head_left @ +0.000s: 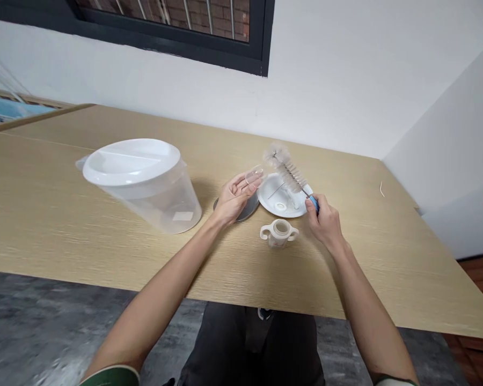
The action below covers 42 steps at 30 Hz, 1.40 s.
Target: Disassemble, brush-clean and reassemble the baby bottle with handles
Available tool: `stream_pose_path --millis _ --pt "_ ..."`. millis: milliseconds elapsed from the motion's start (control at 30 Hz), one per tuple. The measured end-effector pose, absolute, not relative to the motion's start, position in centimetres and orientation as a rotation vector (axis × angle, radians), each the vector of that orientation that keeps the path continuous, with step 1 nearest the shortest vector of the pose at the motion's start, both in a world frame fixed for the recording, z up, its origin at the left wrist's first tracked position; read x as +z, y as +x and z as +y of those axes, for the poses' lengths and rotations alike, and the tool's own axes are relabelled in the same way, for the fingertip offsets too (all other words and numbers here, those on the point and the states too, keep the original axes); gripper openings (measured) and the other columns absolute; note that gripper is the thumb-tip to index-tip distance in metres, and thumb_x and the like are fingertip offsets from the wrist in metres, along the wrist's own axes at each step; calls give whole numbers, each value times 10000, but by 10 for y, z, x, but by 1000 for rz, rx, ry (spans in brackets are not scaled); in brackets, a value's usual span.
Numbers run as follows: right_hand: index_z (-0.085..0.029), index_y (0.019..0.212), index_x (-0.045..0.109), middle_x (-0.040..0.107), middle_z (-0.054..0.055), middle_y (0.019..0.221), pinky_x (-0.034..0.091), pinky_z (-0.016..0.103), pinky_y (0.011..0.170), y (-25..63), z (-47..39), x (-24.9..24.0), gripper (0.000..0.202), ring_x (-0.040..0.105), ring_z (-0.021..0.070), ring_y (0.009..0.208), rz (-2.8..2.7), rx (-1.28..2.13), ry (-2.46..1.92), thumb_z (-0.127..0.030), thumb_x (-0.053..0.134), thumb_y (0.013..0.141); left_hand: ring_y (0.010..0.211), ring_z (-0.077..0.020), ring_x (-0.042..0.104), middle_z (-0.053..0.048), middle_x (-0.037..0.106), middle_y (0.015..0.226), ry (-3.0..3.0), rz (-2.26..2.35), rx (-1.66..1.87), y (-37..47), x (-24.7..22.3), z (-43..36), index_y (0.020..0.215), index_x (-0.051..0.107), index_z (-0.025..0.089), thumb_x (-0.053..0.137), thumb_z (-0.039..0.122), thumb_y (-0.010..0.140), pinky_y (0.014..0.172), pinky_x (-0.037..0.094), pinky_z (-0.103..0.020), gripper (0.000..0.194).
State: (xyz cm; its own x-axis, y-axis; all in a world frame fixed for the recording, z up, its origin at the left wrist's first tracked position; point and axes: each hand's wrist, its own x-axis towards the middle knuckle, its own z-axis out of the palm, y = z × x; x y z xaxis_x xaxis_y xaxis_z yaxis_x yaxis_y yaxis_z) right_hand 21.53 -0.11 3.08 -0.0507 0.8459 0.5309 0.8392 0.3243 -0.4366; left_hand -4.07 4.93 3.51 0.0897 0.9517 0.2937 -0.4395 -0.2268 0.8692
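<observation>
A small clear plastic cup or cap (254,176) is held in the fingers of my left hand (234,199), above a dark round plate (247,210). My right hand (325,221) grips the blue handle of a bottle brush (292,174), whose pale bristles point up and left over a white bowl (271,205). Inside the bowl lie a white ring (280,206), a thin stick and a clear piece that is hard to make out. Between my hands and nearer to me, a small two-handled bottle (279,234) stands upright on the table with its mouth open.
On the left of the wooden table (225,268) stands a large translucent pitcher (161,201) with a white lid. A small thin white piece (381,188) lies at the right. Behind the table is a white wall with a dark-framed window (261,43).
</observation>
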Motion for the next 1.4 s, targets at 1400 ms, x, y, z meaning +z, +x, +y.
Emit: stream_pose_path --millis 1400 --pt "-170 1158 668 771 96 1015 445 284 649 218 3 25 374 704 192 806 -1869 -307 -1393 -434 424 1057 958 -233 748 -100 711 1097 1265 951 1763 -46 23 60 1221 558 184 961 336 554 929 623 -394 793"
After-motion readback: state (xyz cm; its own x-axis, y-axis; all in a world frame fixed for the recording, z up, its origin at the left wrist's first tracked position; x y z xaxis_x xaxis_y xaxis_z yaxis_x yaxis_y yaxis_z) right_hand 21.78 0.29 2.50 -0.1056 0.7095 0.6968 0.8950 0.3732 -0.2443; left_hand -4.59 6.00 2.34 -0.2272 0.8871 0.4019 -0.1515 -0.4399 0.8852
